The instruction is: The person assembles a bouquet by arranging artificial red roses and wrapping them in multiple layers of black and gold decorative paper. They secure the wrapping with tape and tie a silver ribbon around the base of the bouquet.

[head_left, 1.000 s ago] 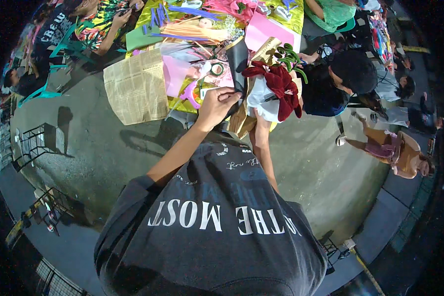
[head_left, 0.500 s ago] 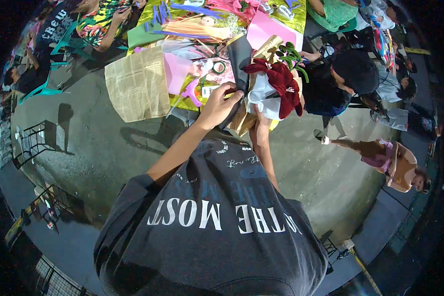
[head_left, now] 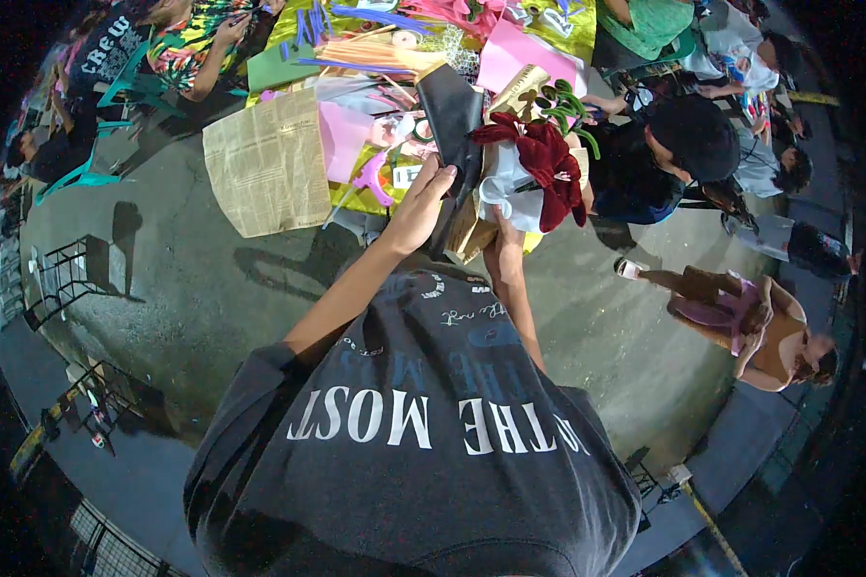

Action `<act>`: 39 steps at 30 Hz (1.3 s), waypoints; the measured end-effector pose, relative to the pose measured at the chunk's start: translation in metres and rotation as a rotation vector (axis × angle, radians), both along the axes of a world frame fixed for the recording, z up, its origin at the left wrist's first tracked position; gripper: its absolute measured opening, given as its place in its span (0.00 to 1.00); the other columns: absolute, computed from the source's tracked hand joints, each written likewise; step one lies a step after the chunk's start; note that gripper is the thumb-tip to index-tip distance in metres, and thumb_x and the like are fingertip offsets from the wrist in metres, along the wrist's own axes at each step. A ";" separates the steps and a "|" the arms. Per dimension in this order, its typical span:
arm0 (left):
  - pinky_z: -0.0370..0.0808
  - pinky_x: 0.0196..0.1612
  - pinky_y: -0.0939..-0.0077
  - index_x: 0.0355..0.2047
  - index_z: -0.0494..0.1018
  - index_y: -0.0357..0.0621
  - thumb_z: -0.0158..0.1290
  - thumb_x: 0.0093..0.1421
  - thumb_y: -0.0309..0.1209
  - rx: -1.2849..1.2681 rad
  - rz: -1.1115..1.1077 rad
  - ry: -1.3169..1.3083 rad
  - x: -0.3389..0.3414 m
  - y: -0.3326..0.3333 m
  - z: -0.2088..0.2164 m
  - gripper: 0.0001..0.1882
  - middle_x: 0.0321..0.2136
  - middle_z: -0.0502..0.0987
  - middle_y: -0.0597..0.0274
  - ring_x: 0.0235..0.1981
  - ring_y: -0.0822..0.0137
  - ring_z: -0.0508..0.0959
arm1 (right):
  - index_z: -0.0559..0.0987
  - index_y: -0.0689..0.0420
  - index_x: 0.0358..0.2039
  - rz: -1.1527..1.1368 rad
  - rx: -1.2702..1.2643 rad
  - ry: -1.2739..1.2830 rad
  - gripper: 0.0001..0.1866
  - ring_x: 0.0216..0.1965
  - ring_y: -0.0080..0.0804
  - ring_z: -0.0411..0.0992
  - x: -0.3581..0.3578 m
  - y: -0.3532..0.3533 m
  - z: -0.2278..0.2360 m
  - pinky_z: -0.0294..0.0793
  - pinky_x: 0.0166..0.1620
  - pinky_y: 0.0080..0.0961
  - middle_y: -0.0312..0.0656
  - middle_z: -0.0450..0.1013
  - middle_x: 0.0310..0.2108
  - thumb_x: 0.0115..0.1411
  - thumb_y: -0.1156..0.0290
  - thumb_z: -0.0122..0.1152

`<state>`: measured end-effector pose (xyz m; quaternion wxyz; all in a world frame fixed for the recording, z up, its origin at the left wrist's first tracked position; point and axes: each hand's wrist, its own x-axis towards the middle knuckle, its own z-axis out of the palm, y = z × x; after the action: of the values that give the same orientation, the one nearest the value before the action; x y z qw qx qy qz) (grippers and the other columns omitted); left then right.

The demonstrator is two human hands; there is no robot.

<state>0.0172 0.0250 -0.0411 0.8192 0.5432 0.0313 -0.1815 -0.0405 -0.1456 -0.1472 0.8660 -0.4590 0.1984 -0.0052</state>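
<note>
A sheet of black wrapping paper (head_left: pixel 449 108) stands folded along the left side of a bouquet. My left hand (head_left: pixel 420 210) is closed on its near edge, thumb on top. The bouquet has dark red fuzzy flowers (head_left: pixel 548 163), curled green stems (head_left: pixel 565 104), white inner wrap (head_left: pixel 506 181) and brown printed paper (head_left: pixel 472 231) around its base. From below, my right hand (head_left: pixel 506 234) grips the wrapped base; its fingers are mostly hidden behind the wrap.
On the yellow-covered table lie a brown printed sheet (head_left: pixel 267 168), a pink glue gun (head_left: pixel 373 180), pink sheets (head_left: pixel 529 62), orange and purple fuzzy sticks (head_left: pixel 370 55) and a tape roll (head_left: pixel 423 131). A person in a black cap (head_left: pixel 693 137) sits close on the right.
The black paper has tilted left and shows a broader face. My left hand has shifted slightly left with it. My right hand stays at the bouquet's base. A person at the right has moved.
</note>
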 end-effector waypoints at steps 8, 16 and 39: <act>0.63 0.59 0.76 0.59 0.62 0.42 0.38 0.71 0.34 -0.273 0.037 0.083 0.003 -0.003 -0.025 0.19 0.51 0.70 0.66 0.52 0.75 0.69 | 0.68 0.63 0.58 0.105 -0.301 0.012 0.20 0.55 0.36 0.69 -0.013 -0.015 -0.053 0.70 0.57 0.36 0.43 0.70 0.54 0.68 0.70 0.49; 0.68 0.55 0.73 0.56 0.66 0.44 0.40 0.70 0.37 -0.164 0.298 0.156 0.016 0.017 -0.043 0.18 0.49 0.74 0.64 0.48 0.70 0.74 | 0.68 0.62 0.58 0.183 -0.430 -0.143 0.21 0.56 0.34 0.69 -0.019 -0.023 -0.060 0.69 0.58 0.35 0.41 0.70 0.55 0.68 0.68 0.50; 0.68 0.55 0.64 0.45 0.74 0.38 0.57 0.58 0.28 0.663 0.034 -0.448 -0.016 -0.007 -0.010 0.15 0.45 0.73 0.49 0.50 0.51 0.73 | 0.64 0.60 0.60 -0.017 -0.016 0.000 0.29 0.54 0.33 0.67 0.010 0.004 0.022 0.65 0.58 0.32 0.41 0.67 0.53 0.61 0.68 0.63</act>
<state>0.0014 0.0177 -0.0514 0.5889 0.8036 -0.0819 -0.0251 -0.0307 -0.1415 -0.1248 0.8622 -0.4643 0.2021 -0.0144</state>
